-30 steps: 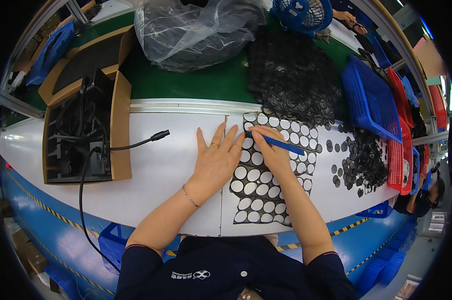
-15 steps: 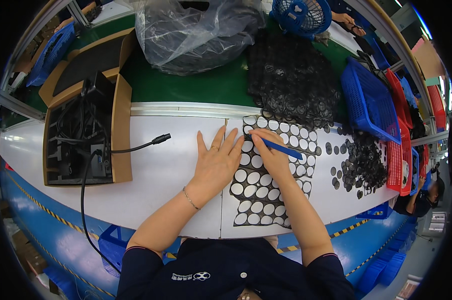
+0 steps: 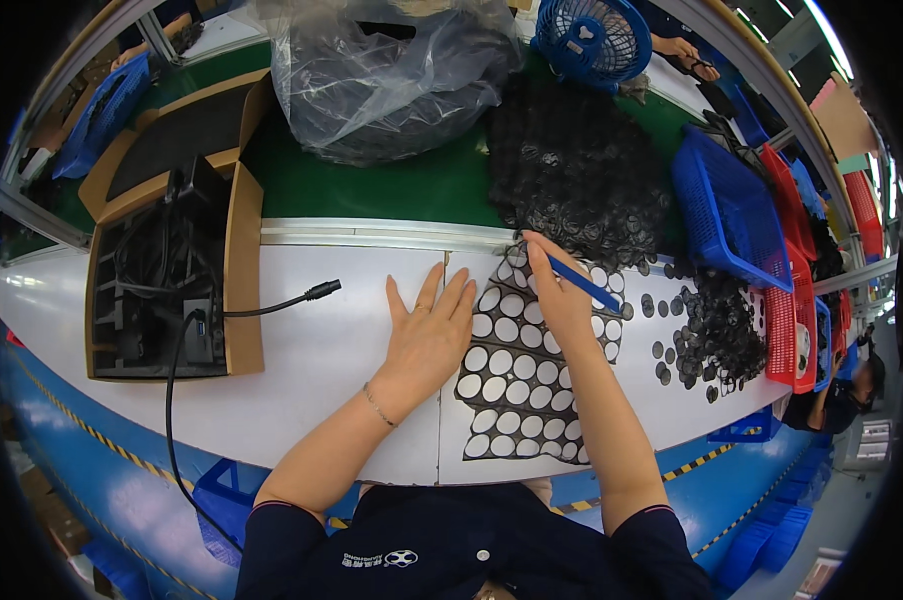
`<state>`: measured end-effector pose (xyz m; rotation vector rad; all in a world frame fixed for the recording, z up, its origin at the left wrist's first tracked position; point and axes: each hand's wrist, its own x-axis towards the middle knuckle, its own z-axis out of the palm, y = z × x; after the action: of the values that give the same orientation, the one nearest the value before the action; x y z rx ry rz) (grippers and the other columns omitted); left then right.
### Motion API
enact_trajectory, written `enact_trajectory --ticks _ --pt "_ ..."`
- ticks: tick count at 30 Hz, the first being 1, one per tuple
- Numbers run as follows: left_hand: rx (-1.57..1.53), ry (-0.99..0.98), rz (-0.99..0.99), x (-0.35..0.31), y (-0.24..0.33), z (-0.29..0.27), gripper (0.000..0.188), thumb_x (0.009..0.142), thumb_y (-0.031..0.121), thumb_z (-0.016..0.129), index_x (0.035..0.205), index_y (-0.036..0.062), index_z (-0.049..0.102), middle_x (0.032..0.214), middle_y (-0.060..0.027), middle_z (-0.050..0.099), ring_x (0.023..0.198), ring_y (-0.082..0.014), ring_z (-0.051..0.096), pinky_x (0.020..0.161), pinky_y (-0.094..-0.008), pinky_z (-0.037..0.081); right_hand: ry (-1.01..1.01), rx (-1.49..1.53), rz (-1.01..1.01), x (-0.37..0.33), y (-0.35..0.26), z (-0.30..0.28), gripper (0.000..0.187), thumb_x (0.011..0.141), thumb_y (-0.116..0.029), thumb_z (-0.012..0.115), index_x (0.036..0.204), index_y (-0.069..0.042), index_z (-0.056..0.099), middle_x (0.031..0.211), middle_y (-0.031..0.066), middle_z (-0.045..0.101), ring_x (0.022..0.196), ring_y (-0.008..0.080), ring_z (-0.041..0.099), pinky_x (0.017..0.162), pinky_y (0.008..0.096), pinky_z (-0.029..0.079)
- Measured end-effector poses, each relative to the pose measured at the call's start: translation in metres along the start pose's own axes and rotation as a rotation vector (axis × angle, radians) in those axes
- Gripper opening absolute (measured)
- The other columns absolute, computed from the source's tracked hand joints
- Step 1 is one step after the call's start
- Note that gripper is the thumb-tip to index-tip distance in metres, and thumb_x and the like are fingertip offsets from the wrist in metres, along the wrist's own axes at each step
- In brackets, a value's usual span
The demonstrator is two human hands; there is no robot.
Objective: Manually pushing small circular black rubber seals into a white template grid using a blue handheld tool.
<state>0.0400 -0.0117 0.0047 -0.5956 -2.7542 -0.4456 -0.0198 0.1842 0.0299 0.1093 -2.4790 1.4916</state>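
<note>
A black sheet with rows of round holes [image 3: 484,415] lies on the white table [image 3: 352,300] in front of me, the table showing white through it. My right hand [image 3: 562,295] pinches a slim blue pen-like tool [image 3: 597,290] near the sheet's far edge. The tool's exact kind is unclear, and its working tip is mostly hidden by my fingers. Just left of the sheet, my left hand [image 3: 427,335] rests palm down on the table with its fingers spread, holding nothing.
Loose black discs [image 3: 717,330] lie heaped on the right, beside a blue basket [image 3: 737,215] and a red basket [image 3: 784,340]. Beyond the metal rail are a black pile [image 3: 582,165], a clear plastic bag [image 3: 382,90] and a blue fan [image 3: 592,45]. An open cardboard box [image 3: 244,270] with cables stands left.
My right hand has moved farther away with the blue tool, to the sheet's far edge. My left hand has drawn back slightly leftward from the sheet.
</note>
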Motion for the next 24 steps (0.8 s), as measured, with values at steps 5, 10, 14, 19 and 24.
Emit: enact_trajectory --ticks 5,10,14,19,24 --pt "-0.025 -0.004 -0.021 -0.001 -0.001 0.001 0.047 0.094 0.017 0.063 0.138 0.0026 0.058 0.147 -0.0098 0.054 0.143 -0.0295 0.043 0.111 -0.0737 0.025 -0.090 0.527 0.381 0.029 0.001 -0.020 0.035 0.102 -0.028 0.064 0.121 0.001 0.072 0.113 0.0091 0.073 0.111 0.0158 0.064 0.102 0.0309 0.046" --pt "-0.084 0.018 -0.022 -0.001 -0.004 0.006 0.049 0.093 0.014 0.064 0.140 0.0020 0.055 0.148 -0.0113 0.053 0.142 -0.0290 0.044 0.113 -0.0716 0.024 0.103 0.198 0.162 0.022 -0.004 -0.023 0.038 0.104 -0.030 0.063 0.123 0.002 0.071 0.117 0.0121 0.072 0.110 0.0184 0.065 0.100 0.0296 0.046" --pt "-0.104 0.033 -0.011 0.000 -0.005 0.006 0.050 0.093 0.014 0.064 0.141 0.0024 0.055 0.148 -0.0116 0.054 0.142 -0.0291 0.045 0.115 -0.0696 0.023 0.301 0.127 0.035 0.024 -0.015 -0.017 0.038 0.105 -0.029 0.061 0.123 0.002 0.070 0.118 0.0128 0.073 0.112 0.0200 0.065 0.101 0.0304 0.047" --pt "-0.158 0.018 -0.043 0.000 -0.010 0.002 0.049 0.093 0.017 0.067 0.139 0.0049 0.057 0.145 -0.0111 0.056 0.140 -0.0286 0.047 0.117 -0.0648 0.025 0.109 0.146 0.067 0.003 -0.035 -0.017 0.032 0.104 -0.025 0.062 0.122 0.000 0.072 0.119 0.0130 0.073 0.110 0.0195 0.066 0.099 0.0313 0.049" --pt "-0.156 0.010 -0.029 0.001 -0.009 -0.012 0.037 0.090 0.024 0.073 0.123 0.0080 0.068 0.135 -0.0095 0.064 0.130 -0.0275 0.057 0.111 -0.0586 0.036 -0.183 0.099 0.095 -0.058 -0.009 0.001 0.024 0.099 -0.022 0.066 0.112 -0.003 0.075 0.111 0.0123 0.075 0.107 0.0261 0.067 0.100 0.0370 0.048"
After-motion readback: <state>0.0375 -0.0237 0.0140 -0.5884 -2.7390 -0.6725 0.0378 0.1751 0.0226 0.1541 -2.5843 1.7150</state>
